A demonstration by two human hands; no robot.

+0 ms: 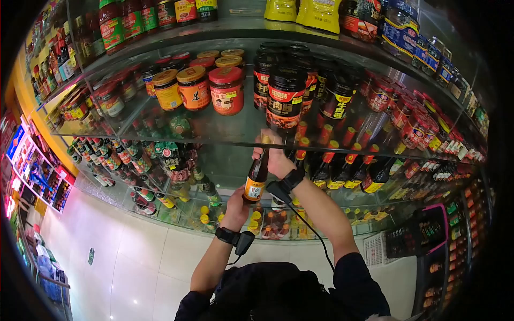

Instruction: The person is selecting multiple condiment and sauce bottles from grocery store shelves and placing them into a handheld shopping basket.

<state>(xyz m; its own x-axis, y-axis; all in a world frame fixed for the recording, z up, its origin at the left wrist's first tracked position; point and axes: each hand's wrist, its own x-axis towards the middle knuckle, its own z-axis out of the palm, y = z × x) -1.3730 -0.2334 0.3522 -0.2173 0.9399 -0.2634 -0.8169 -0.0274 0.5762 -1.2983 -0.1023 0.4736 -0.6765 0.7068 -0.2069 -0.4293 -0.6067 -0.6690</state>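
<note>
A dark glass sauce bottle (pixel 258 172) with an orange-and-white label is held at a tilt in front of the shelves. My left hand (pixel 235 209) is closed around its lower end. Up near the neck, my right hand (pixel 275 156) grips the bottle, with some fingers hidden behind it and by the shelf edge. Just right of that hand stand similar dark bottles with yellow-and-red caps (pixel 333 167). Above it, on the glass shelf, is a black-lidded jar (pixel 284 99) with a red label. Each wrist wears a black strap with a small device and cable.
A glass shelf edge (pixel 225 142) runs just above my hands. Red-lidded jars (pixel 226 91) stand at upper left, yellow pouches (pixel 318 15) on the top shelf. At right is a dark crate (pixel 417 235) with a pink rim. Pale floor tiles (pixel 136 254) lie below.
</note>
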